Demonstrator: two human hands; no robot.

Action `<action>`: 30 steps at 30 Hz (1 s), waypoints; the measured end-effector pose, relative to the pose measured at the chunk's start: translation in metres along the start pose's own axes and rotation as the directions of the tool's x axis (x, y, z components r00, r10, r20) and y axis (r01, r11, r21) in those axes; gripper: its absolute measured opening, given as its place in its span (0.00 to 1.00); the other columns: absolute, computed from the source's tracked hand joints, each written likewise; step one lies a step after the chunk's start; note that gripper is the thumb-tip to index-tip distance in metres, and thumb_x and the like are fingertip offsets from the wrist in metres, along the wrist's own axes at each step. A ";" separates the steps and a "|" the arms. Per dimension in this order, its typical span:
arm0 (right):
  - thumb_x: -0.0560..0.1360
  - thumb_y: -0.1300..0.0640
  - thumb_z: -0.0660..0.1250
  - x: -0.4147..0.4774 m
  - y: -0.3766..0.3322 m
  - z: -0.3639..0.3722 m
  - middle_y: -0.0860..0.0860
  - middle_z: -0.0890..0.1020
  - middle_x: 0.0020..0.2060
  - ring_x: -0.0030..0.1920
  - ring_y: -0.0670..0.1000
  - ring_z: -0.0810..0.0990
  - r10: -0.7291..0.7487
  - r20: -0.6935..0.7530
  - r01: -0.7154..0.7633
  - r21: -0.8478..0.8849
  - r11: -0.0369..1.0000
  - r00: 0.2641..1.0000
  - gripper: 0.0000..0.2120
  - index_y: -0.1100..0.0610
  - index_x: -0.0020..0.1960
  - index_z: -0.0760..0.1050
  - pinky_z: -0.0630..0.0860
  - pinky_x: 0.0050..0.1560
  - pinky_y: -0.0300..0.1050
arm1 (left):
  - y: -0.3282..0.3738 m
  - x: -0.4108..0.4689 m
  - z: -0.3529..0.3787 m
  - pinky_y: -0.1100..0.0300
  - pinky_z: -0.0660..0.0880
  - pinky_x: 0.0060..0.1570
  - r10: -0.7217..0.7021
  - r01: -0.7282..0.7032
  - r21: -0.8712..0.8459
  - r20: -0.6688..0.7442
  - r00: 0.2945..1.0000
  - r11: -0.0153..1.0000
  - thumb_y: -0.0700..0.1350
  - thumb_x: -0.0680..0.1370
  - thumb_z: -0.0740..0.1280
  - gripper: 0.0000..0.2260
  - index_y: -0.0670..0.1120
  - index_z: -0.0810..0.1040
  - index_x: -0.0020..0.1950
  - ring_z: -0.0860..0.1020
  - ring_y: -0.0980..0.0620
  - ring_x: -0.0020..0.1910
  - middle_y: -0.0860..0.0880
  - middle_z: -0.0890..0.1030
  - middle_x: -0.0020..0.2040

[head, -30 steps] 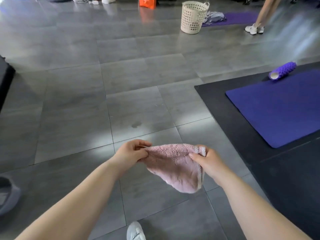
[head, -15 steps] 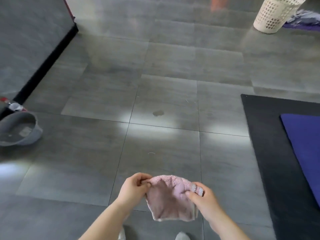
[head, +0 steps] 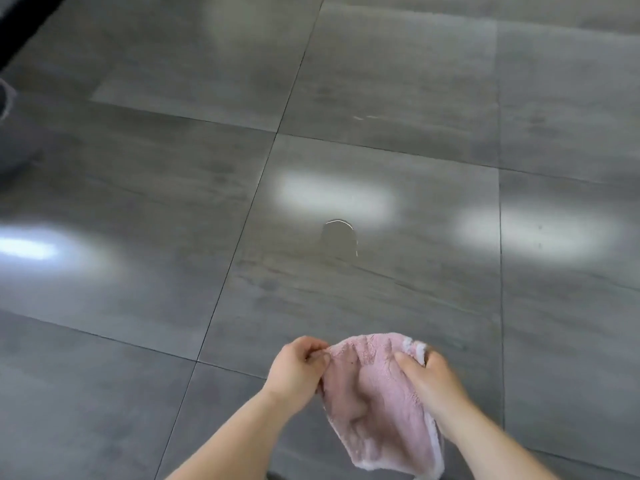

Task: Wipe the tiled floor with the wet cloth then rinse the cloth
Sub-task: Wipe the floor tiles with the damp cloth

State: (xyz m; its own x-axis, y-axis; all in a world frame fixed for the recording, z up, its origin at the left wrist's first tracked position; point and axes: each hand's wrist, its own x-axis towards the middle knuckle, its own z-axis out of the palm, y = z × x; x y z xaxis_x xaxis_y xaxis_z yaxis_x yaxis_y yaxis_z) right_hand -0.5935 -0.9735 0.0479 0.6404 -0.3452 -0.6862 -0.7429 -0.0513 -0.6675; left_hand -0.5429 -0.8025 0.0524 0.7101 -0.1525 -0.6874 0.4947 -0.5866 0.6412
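Observation:
A pink cloth [head: 377, 400] with a white edge hangs above the grey tiled floor [head: 138, 209] at the bottom centre. My left hand [head: 298, 368] pinches its upper left corner. My right hand [head: 429, 379] grips its upper right edge, thumb pressed across the front. The cloth sags between them and droops down to the right. A small wet spot [head: 337, 235] lies on the tile ahead of my hands, beside a bright reflection.
A grey basin [head: 7, 133] shows only as a blurred edge at the far left. A dark strip [head: 20, 32] crosses the top left corner. Light patches shine on several tiles.
The view has tilted down and come closer to the floor; the mats, basket and most of the basin have left the frame. Both hands still hold the cloth, now nearer the wet spot.

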 end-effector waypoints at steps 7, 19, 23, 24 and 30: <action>0.75 0.59 0.65 0.114 0.043 0.017 0.52 0.78 0.39 0.48 0.55 0.77 -0.109 -0.118 0.076 -0.252 0.965 0.987 0.02 0.57 0.45 0.74 0.64 0.41 0.43 | -0.053 0.121 0.004 0.73 0.70 0.39 0.148 -0.168 0.236 0.101 0.984 0.957 0.37 0.75 0.59 0.11 0.48 0.78 0.51 0.79 0.60 0.42 0.50 0.80 0.45; 0.74 0.42 0.55 0.134 0.058 0.064 0.57 0.52 0.76 0.75 0.59 0.46 -0.305 0.264 0.333 -0.920 0.204 0.915 0.32 0.50 0.75 0.54 0.54 0.71 0.60 | -0.120 0.137 -0.036 0.57 0.33 0.69 0.298 0.018 0.768 -0.270 0.916 0.640 0.53 0.71 0.66 0.27 0.46 0.66 0.67 0.64 0.43 0.70 0.43 0.70 0.69; 0.65 0.46 0.63 0.146 0.076 0.069 0.60 0.63 0.71 0.67 0.64 0.61 -0.205 0.300 0.314 -0.948 0.041 0.932 0.37 0.60 0.69 0.60 0.67 0.63 0.59 | -0.111 0.171 -0.053 0.48 0.34 0.71 0.125 0.139 0.651 -0.343 0.931 0.747 0.61 0.75 0.57 0.36 0.52 0.39 0.74 0.37 0.48 0.74 0.47 0.38 0.76; 0.62 0.46 0.60 0.148 0.078 0.061 0.59 0.69 0.66 0.62 0.63 0.67 -0.212 0.245 0.258 -0.966 0.034 0.946 0.34 0.60 0.64 0.67 0.69 0.58 0.57 | -0.113 0.175 -0.061 0.47 0.36 0.71 0.100 0.170 0.661 -0.350 0.931 0.731 0.64 0.72 0.59 0.40 0.53 0.38 0.73 0.36 0.47 0.74 0.47 0.37 0.75; 0.80 0.52 0.48 0.211 0.033 0.008 0.58 0.37 0.75 0.75 0.61 0.39 -0.097 -0.167 -0.117 -0.914 0.387 0.981 0.30 0.58 0.75 0.35 0.43 0.75 0.54 | -0.140 0.196 -0.074 0.42 0.38 0.71 -0.045 0.276 0.536 -0.404 0.914 0.798 0.71 0.63 0.63 0.51 0.54 0.35 0.73 0.33 0.46 0.73 0.47 0.34 0.75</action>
State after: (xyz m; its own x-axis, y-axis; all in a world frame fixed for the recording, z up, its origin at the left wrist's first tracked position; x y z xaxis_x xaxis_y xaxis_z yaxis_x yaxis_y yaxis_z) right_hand -0.4818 -1.0409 -0.1211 0.6678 -0.4903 -0.5600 -0.5414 -0.8363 0.0864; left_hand -0.4358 -0.6912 -0.1473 0.8290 0.2082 -0.5191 0.3220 -0.9365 0.1386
